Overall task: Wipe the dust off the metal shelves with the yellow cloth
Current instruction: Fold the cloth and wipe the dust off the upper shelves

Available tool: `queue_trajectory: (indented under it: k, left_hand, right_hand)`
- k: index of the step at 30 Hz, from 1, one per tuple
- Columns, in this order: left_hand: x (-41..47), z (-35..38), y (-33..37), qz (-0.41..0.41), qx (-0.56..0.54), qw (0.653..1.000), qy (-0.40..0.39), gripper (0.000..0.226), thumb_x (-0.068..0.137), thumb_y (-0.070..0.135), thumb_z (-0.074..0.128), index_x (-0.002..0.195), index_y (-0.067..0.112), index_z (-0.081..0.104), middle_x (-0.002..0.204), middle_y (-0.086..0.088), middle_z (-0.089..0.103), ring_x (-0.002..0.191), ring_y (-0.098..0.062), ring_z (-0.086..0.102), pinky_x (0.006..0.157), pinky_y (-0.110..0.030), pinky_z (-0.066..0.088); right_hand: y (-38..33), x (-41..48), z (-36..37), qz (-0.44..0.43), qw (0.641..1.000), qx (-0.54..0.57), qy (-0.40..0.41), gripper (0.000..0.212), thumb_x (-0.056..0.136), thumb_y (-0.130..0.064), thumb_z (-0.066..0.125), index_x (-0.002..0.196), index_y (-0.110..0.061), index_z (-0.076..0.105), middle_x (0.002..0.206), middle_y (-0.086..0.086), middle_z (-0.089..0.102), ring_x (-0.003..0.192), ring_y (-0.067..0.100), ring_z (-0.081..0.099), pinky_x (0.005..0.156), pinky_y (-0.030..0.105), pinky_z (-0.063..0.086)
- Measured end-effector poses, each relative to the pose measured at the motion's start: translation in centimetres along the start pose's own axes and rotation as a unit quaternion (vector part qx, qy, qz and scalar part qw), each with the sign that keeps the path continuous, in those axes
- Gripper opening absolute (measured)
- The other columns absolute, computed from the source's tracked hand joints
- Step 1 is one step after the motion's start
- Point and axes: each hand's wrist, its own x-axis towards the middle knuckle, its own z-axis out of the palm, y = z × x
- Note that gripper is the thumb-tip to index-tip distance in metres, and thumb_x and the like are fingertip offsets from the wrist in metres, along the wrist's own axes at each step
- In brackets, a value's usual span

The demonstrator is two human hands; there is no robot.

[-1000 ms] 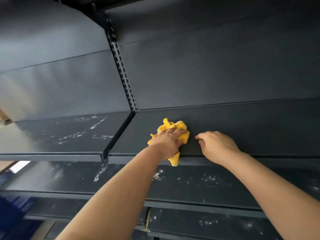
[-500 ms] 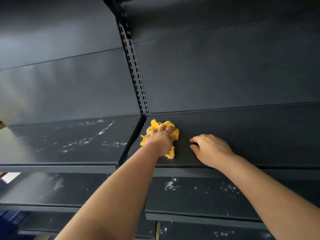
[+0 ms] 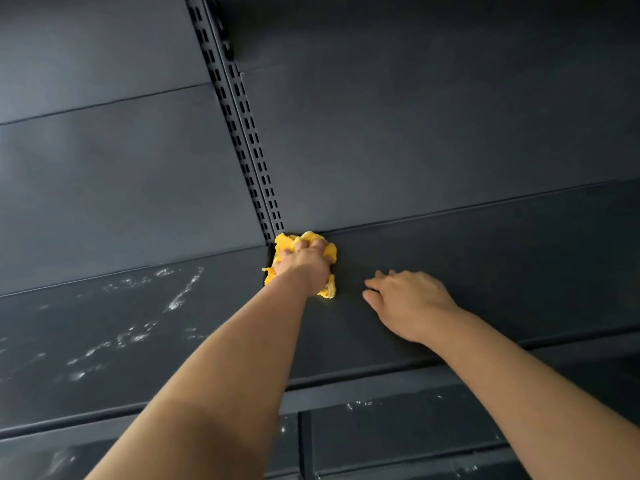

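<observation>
**Yellow cloth in the back corner of a dark metal shelf**

Yellow cloth (image 3: 287,243) — one, bunched — lies at the rear left corner of the right-hand shelf (image 3: 502,271). It touches the foot of the slotted upright (image 3: 242,133) and the seam where the shelf meets the back panel (image 3: 433,133). Left hand (image 3: 304,268) presses down on it, fingers curled into the folds and clamped on the fabric. Right hand (image 3: 408,303) rests on the same shelf just beside the cloth but apart from it, fingers loose and holding nothing. To the right, the shelf runs on as open dark surface to the edge of view. Toward the viewer it ends at a front lip (image 3: 346,375). Count: two hands, one cloth, one upright with two columns of slots, two shelves at this level. The left-hand shelf (image 3: 52,341) carries white dust streaks (image 3: 183,292) — a lower tier (image 3: 415,431) shows similar specks.
</observation>
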Motion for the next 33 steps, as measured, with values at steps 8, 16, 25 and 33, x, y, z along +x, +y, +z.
queue_trajectory:
  k: [8, 16, 25, 33]
  left_hand:
    - [-3.9, -0.7, 0.8, -0.042, 0.067, 0.997, -0.012, 0.066, 0.091, 0.018, 0.055, 0.149, 0.026, 0.022, 0.148, -0.009, 0.032, 0.130, -0.039, 0.038, 0.099, -0.049, 0.044]
    - [-10.4, -0.1, 1.1, -0.031, 0.081, 0.996, -0.004, 0.066, 0.091, 0.016, 0.053, 0.149, 0.027, 0.023, 0.145, -0.008, 0.036, 0.125, -0.037, 0.046, 0.093, -0.047, 0.048]
    - [-18.2, -0.9, 3.1, 0.032, 0.133, 0.990, -0.036, 0.058, 0.093, 0.023, 0.051, 0.147, 0.027, 0.032, 0.136, -0.002, 0.045, 0.108, -0.030, 0.053, 0.078, -0.038, 0.050]
    - [-24.8, -2.4, 2.1, 0.040, -0.389, 0.920, -0.016, 0.017, 0.102, 0.031, 0.042, 0.101, 0.030, 0.059, 0.092, -0.002, 0.063, 0.087, -0.020, 0.062, 0.073, -0.025, 0.048]
  right_hand:
    - [-0.2, -0.6, 0.1, 0.011, 0.999, 0.030, -0.014, 0.049, 0.103, -0.042, 0.021, 0.148, -0.027, 0.033, 0.158, -0.006, 0.025, 0.145, 0.018, 0.025, 0.114, 0.040, 0.030]
    - [1.8, -3.9, 0.1, -0.045, 0.993, 0.110, -0.008, 0.046, 0.104, -0.035, 0.030, 0.147, -0.021, 0.037, 0.157, 0.000, 0.027, 0.146, 0.017, 0.023, 0.118, 0.038, 0.021]
    - [2.7, -10.1, -1.1, -0.040, 0.994, 0.104, 0.008, 0.036, 0.098, -0.034, 0.042, 0.133, -0.033, 0.054, 0.133, -0.003, 0.057, 0.118, 0.023, 0.054, 0.087, 0.034, 0.050]
    - [1.0, -13.9, -1.9, -0.074, 0.984, 0.161, 0.027, 0.044, 0.091, -0.045, 0.054, 0.134, -0.034, 0.050, 0.125, -0.004, 0.063, 0.111, 0.022, 0.059, 0.085, 0.035, 0.052]
